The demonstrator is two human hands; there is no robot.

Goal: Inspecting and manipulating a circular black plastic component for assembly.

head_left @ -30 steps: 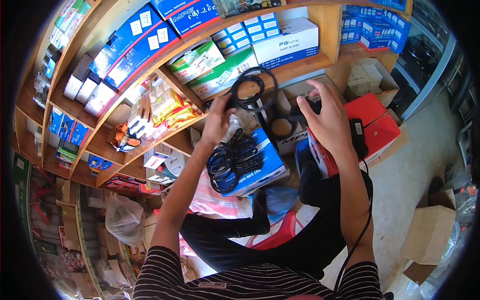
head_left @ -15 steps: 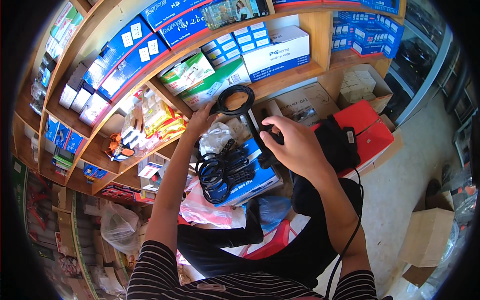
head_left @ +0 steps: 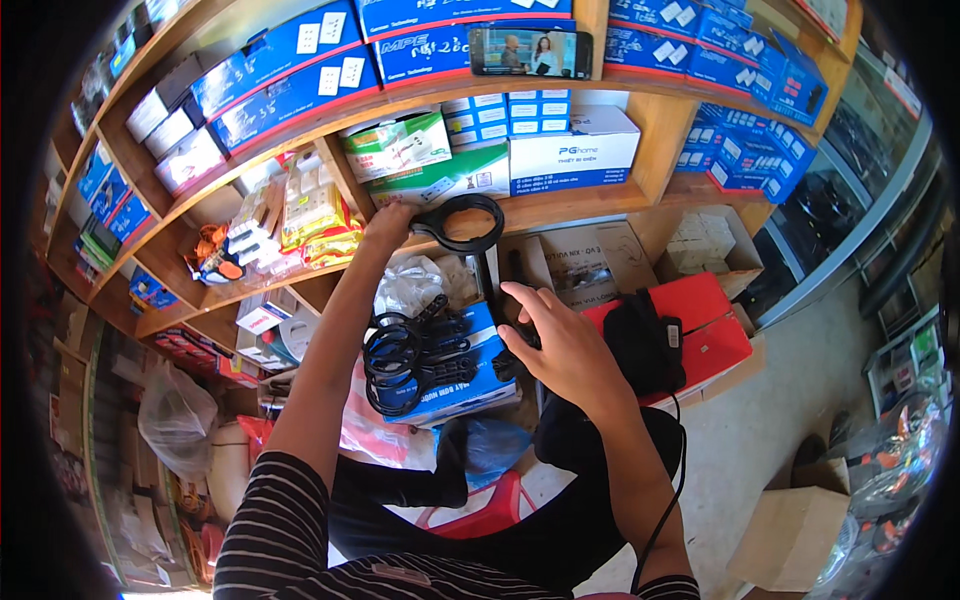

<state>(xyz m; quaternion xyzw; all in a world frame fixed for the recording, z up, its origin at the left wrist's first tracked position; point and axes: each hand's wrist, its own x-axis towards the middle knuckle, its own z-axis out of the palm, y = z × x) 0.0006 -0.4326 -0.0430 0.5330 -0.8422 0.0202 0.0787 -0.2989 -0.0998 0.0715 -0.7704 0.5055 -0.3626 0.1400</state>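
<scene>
My left hand (head_left: 392,224) is closed on one side of a black ring-shaped thing (head_left: 484,243), thick like a looped cable, held in front of the lower shelf. My right hand (head_left: 572,350) is lower and further right, its fingers bent around a dark, narrow piece I cannot make out. Just left of its thumb, a black lump (head_left: 505,362) shows beside the box edge. Coiled black cables (head_left: 392,362) lie with other black parts on a blue and white box (head_left: 470,395) below my hands. Crumpled clear plastic (head_left: 408,284) sits behind the coils.
Wooden shelves (head_left: 560,213) hold blue boxes, green and white boxes and packets. A phone (head_left: 530,52) showing a video leans on the upper shelf. To the right are an open carton (head_left: 745,255) and a red box (head_left: 718,350) with a black bag (head_left: 640,345) on it. A red stool (head_left: 490,508) stands below.
The view has shifted, bringing more of the upper shelves in. My right hand has moved down, away from the ring, while my left hand keeps hold of the ring.
</scene>
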